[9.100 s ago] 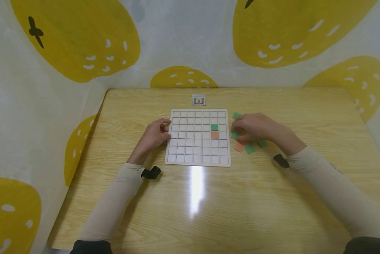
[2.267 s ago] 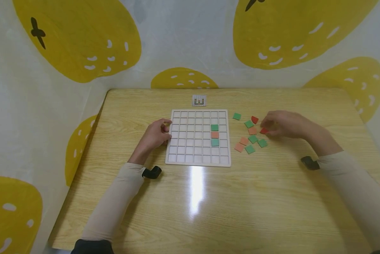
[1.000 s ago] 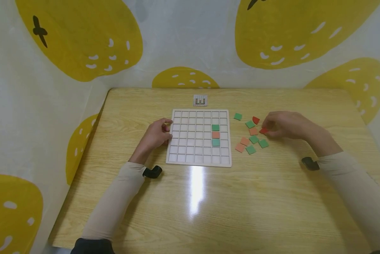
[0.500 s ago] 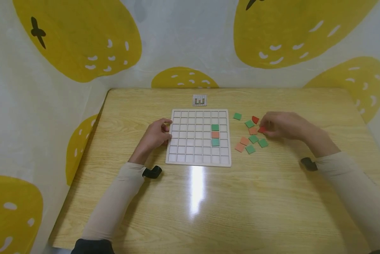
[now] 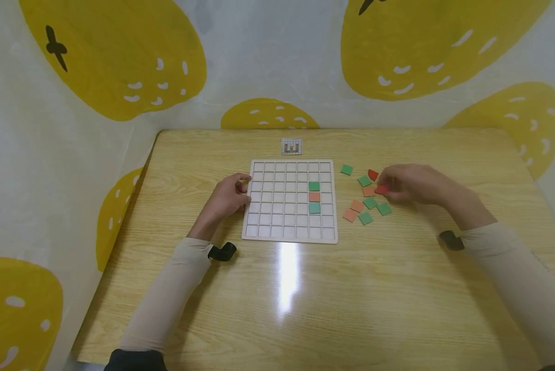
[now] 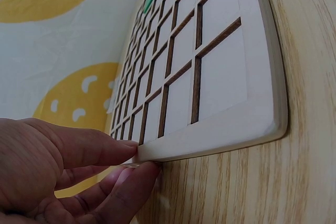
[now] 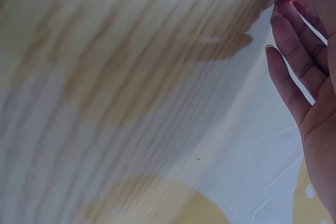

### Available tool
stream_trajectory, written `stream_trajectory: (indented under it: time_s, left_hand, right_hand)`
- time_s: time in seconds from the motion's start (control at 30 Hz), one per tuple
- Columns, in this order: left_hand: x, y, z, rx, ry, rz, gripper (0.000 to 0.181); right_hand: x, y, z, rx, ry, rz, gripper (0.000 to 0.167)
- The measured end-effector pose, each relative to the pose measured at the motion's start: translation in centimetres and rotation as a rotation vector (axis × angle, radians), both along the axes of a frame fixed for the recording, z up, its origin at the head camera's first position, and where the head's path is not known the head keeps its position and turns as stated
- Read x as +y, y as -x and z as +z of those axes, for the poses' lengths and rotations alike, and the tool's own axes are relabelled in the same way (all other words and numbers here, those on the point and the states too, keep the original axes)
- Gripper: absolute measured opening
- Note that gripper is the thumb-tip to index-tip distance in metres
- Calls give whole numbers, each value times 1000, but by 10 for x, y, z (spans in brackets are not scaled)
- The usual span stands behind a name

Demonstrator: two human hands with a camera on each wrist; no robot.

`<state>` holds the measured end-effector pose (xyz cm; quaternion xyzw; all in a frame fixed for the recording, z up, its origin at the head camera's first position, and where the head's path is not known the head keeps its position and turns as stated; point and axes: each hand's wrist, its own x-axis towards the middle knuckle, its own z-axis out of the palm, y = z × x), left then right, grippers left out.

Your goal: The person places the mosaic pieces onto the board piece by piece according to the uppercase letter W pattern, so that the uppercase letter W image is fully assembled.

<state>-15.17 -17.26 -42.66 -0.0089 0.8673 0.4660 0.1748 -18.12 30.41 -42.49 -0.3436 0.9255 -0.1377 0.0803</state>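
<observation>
A white square grid board (image 5: 277,205) lies on the table, with a green tile (image 5: 314,186), an orange tile (image 5: 314,197) and a teal tile (image 5: 314,208) stacked in one column on its right. My left hand (image 5: 228,196) pinches the board's left edge; in the left wrist view its thumb (image 6: 113,149) rests on the rim. To the right of the board, my right hand (image 5: 409,183) pinches a red tile (image 5: 381,190) between thumb and fingers, its shape partly hidden. Just beyond it lies a red quarter-round tile (image 5: 373,175).
Several loose green tiles (image 5: 365,218) and orange tiles (image 5: 350,215) lie between the board and my right hand. A small pattern card (image 5: 291,146) sits behind the board. The wooden table (image 5: 351,299) meets a patterned cloth (image 5: 273,62) at its back and left edges.
The teal tile has come onto the board since the oldest frame, and my right hand has moved right to the red tile. Lately that tile slid slightly left. My left hand stays put.
</observation>
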Motion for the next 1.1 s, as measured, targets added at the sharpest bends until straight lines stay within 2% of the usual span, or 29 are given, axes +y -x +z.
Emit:
stream_trajectory:
  time_s: [0.3,0.6,0.77,1.0,1.1]
  left_hand:
    - [0,0,0,-5,6,-4,55]
    - [1,-1,1,-7,15,-3,55]
    - [1,0,2,-19,14,2,55]
    - [1,0,2,-17,24,5,55]
    - [1,0,1,-16,23,7,55]
  right_hand:
    - [3,1,0,-72,59,-7,22]
    - [4,1,0,-100,58,-21,26]
    - [1,-1,4,-97,25,-42,29]
    - [-3,-2,7,-60,18,24,29]
    - [-4,-3,9,-64,11,20,29]
